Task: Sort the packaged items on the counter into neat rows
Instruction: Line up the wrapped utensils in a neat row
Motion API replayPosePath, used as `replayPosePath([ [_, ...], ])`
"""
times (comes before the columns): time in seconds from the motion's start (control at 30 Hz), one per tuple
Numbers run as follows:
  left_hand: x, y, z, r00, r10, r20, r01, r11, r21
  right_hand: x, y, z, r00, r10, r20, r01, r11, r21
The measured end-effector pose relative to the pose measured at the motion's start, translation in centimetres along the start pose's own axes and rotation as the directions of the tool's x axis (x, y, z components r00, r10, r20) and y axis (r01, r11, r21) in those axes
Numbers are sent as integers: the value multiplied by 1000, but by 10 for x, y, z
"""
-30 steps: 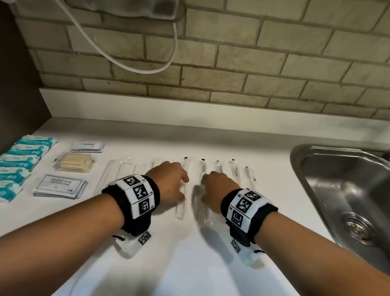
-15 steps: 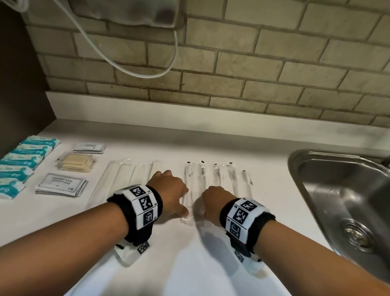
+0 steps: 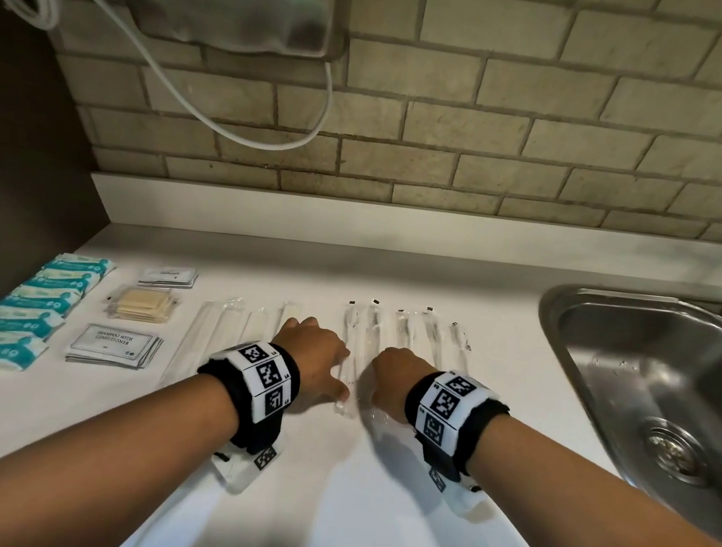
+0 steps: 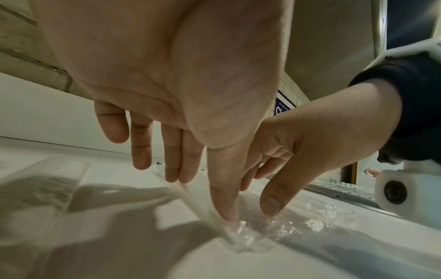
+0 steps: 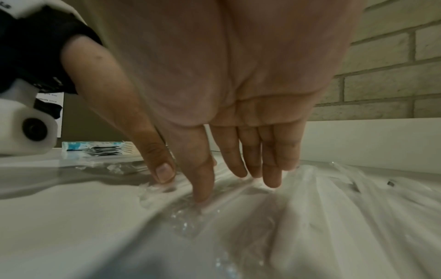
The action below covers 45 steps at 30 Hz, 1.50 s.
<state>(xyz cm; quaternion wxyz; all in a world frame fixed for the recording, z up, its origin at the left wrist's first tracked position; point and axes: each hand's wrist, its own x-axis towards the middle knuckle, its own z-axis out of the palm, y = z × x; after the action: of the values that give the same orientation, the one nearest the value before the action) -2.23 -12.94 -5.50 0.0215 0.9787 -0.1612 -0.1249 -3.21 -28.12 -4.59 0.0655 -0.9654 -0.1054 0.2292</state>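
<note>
Clear-wrapped packet (image 3: pixel 351 362) runs near-to-far between both flat, seemingly empty grips, left hand (image 3: pixel 311 357) touching, right hand (image 3: pixel 397 374) beside.

The white desk (image 3: pixel 322 516) is bare near the person. Long clear plastic packets (image 3: pixel 406 337) lie ahead. A shiny metal sink (image 3: pixel 598 390) blocks the right.

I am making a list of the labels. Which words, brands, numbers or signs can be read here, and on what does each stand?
"SHAMPOO WITH CONDITIONER": top sachet of the stack.
"Cl...": blue wall sign, cut off; its small print is blurred.
White packet behind the stack: dark print, too small to read.
Teal packs: print too small to read.
Wristbands: square code markers; small marks beside them unreadable.
</note>
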Motion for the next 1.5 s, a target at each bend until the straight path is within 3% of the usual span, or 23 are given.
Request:
replayPosePath([
  [0.17,-2,3,-7,998,-44,-37,40,994,-105,-2,7,-2,994,-38,-105,33,998,-45],
  [0.3,-3,15,-15,995,35,-98,-48,990,-130,-5,18,-6,979,-6,-205,-9,997,-71],
  [0.53,10,36,2,985,170,15,-170,985,9,-11,28,2,999,30,-45,-32,998,-54],
  [0.8,11,38,8,987,152,44,-154,987,53,-15,28,1,1000,29,-9,-30,999,-41],
  [0.97,15,47,-2,988,149,31,-149,989,-7,-25,44,-8,987,-11,-157,6,999,-36],
  [1.1,23,68,-6,982,190,-9,-191,981,-35,-31,69,-22,968,64,-243,-73,997,-32],
  [1.23,32,93,-8,969,246,19,-246,969,-5,-33,93,-28,969,173,-174,-184,981,-52],
  [1.4,45,111,8,958,284,42,-287,948,135,-37,100,-24,982,188,-13,-188,982,-34],
  [1.5,48,112,11,962,270,51,-275,948,160,-33,100,-23,979,205,17,-205,979,-10],
])
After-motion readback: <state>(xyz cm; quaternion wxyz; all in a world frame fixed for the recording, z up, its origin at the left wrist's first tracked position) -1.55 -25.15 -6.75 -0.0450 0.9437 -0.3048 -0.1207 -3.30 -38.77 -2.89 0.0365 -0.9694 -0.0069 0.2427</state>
